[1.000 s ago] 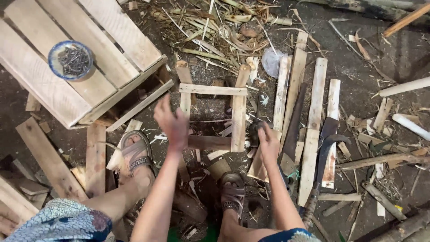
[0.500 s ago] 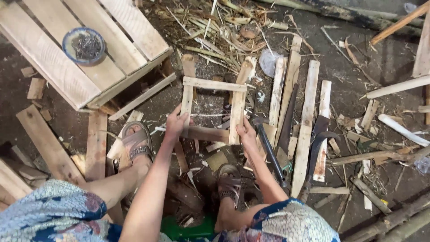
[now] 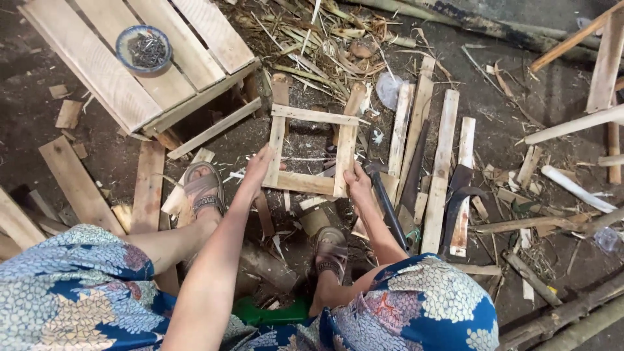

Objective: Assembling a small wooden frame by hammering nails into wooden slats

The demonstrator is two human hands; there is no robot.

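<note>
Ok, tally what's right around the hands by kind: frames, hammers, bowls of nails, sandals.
Wooden frame: 1, gripped by left hand and right hand
Hammer: 1
Bowl of nails: 1
Sandals: 2
Total: 5

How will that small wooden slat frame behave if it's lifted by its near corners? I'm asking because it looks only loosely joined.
The wooden frame, gripped by the left hand and right hand, looks light, since its slats are thin. It would probably stay stiff along each slat but could rack at the corners, having no diagonal brace. The rough wood seems unlikely to slip.
</note>
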